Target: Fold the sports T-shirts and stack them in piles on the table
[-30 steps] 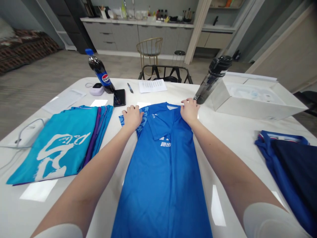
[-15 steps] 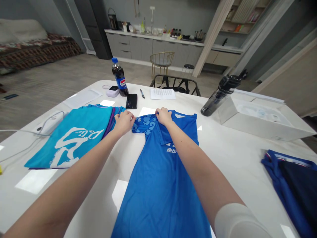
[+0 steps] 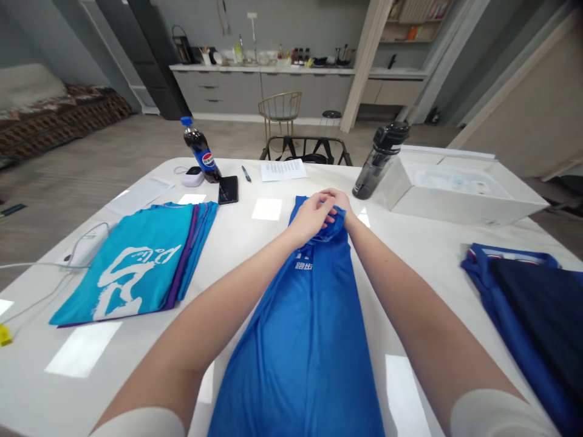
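Observation:
A blue T-shirt (image 3: pixel 300 340) lies lengthwise on the table, with white printing near its upper end. Both sides are folded inward there, and the cloth bunches at the top. My left hand (image 3: pixel 310 220) has its fingers curled over that bunched cloth. Close against it, my right hand (image 3: pixel 340 200) grips the cloth at the upper right edge; its fingertips are partly hidden behind my left hand. To the left is a stack of folded T-shirts (image 3: pixel 146 261), turquoise on top with a white print. Folded dark blue clothes (image 3: pixel 528 303) lie at the right.
Toward the far side of the white table (image 3: pixel 432 291) stand a cola bottle (image 3: pixel 203 152), a phone (image 3: pixel 228 190), a pen (image 3: pixel 246 174), a printed sheet (image 3: pixel 283 170), a dark water bottle (image 3: pixel 380 161) and a white box (image 3: pixel 460 194). A power strip (image 3: pixel 86 246) with cables is at left.
The patterned sleeve that lay out to the left is folded inward. My left hand has moved right from the sleeve end to the shirt's top, beside my right hand. The view has shifted somewhat.

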Tool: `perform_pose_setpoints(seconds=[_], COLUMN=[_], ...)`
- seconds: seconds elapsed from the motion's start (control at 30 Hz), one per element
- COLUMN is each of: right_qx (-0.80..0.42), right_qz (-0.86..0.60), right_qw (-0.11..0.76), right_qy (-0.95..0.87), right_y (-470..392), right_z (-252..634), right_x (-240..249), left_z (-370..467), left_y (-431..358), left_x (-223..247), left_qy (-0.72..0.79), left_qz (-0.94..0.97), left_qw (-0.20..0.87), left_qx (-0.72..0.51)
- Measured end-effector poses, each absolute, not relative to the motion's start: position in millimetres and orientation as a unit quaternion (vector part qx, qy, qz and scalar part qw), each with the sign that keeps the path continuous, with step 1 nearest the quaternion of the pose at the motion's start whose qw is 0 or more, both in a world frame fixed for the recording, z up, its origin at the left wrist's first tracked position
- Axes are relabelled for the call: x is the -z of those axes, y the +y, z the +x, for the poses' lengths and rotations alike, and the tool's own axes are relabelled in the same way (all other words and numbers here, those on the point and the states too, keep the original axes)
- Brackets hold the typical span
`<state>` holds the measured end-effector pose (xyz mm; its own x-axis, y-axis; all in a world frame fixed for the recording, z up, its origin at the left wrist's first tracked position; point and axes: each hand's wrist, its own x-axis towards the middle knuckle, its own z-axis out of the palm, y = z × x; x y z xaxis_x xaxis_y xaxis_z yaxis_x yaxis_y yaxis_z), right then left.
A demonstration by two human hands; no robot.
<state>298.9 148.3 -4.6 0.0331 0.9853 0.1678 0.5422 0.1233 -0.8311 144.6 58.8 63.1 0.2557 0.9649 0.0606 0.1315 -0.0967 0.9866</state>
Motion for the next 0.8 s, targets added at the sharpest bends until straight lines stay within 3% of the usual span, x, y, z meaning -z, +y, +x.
perform_pose_setpoints(seconds=[0.1, 0.23, 0.33, 0.5, 0.8], right_qx=[-0.261, -0.223, -0.173, -0.171, -0.248], right_qz=[-0.68, -0.697, -0.68, -0.666, -0.64], right_qw=[0.401, 0.34, 0.272, 0.242, 0.239], right_qy=[-0.555, -0.591, -0.659, -0.685, -0.687], right_y=[122.2, 78.0, 53.6, 44.5, 46.1], right_z=[344.0, 369.1, 363.4, 355.7, 360.9], right_x=[25.5, 35.6, 33.2, 33.6, 25.3], left_z=[156.2, 131.6, 117.7, 118.2, 113.1], left_y=[75.1, 106.1, 124.5, 146.9, 174.5], left_x=[-36.4, -2.2, 14.2, 22.2, 29.3], left_qy=[0.476, 0.522, 0.522, 0.551, 0.557], left_qz=[0.664, 0.813, 0.848, 0.832, 0.814], left_qw=[0.462, 0.173, 0.046, 0.029, 0.126], left_qx=[-0.346, -0.19, -0.082, -0.053, -0.107])
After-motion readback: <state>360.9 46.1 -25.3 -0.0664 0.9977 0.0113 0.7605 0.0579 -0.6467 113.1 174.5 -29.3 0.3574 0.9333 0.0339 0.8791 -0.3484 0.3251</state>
